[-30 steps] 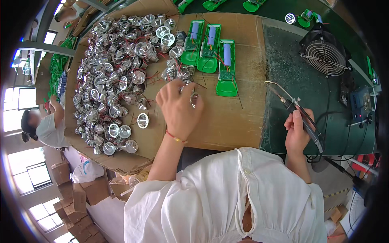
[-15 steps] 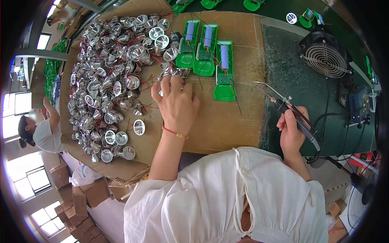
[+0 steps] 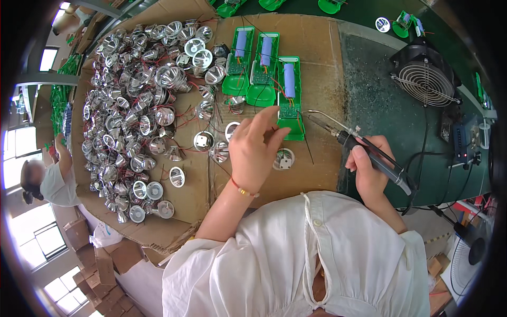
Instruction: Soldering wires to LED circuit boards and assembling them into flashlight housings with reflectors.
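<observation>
From your head camera, you look down on a bench covered with brown cardboard sheets (image 3: 174, 222), and below its left edge, brown cardboard boxes (image 3: 100, 264) are stacked on the floor near a person in white (image 3: 50, 182). A big heap of shiny silver reflector cups (image 3: 137, 100) with red and black wires fills the left half of the cardboard. Three green tray-shaped housings lie side by side at the top centre, each with a pale blue cylindrical cell and a small green circuit board; the right-hand green housing (image 3: 290, 100) sits nearest your work. Your left hand (image 3: 253, 150) hovers just below and left of that housing, fingers loosely curled with the forefinger stretched up toward its lower board; whether it pinches a wire you cannot tell. A single reflector cup (image 3: 284, 158) lies just right of that hand, partly under it. Your right hand (image 3: 369, 171) is wrapped tight around the black handle of a soldering iron (image 3: 364, 148), whose metal tip points left toward the housing's lower end, just beside it. A black fan (image 3: 425, 79) stands on the dark mat beyond.
</observation>
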A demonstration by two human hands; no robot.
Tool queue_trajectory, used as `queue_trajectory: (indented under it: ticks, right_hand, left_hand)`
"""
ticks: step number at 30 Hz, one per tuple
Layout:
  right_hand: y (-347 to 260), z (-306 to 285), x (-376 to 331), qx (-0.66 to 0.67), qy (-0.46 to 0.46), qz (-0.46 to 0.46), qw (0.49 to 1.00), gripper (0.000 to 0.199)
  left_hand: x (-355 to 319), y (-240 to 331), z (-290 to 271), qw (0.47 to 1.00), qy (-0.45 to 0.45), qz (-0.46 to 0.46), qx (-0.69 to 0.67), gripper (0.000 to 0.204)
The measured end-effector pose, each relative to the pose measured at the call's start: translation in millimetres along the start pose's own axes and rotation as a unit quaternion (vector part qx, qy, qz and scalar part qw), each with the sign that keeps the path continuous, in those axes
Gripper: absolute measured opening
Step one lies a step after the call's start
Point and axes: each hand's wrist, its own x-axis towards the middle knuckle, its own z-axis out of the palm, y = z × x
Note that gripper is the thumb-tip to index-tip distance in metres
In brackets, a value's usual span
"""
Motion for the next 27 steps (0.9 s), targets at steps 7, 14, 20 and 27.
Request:
queue_trajectory:
  ticks: [7, 14, 20, 27]
  right_hand:
    - [2, -4, 3, -0.002, 0.007, 0.010, 1.000, 0.016]
    - [5, -4, 2, -0.001, 0.002, 0.016, 1.000, 0.015]
    - [4, -5, 2, 0.005, 0.001, 0.024, 1.000, 0.016]
    - [9, 0, 5, 0.010, -0.031, -0.008, 0.999, 0.018]
  left_hand:
    - [-6, -3, -12, 0.996, 0.046, -0.015, 0.077, 0.038]
    - [-3, 3, 14, 0.984, 0.012, 0.068, 0.166, 0.016]
    - [-4, 2, 19, 0.978, -0.003, 0.049, 0.201, 0.010]
    - [5, -10, 9, 0.984, 0.020, 0.055, 0.171, 0.006]
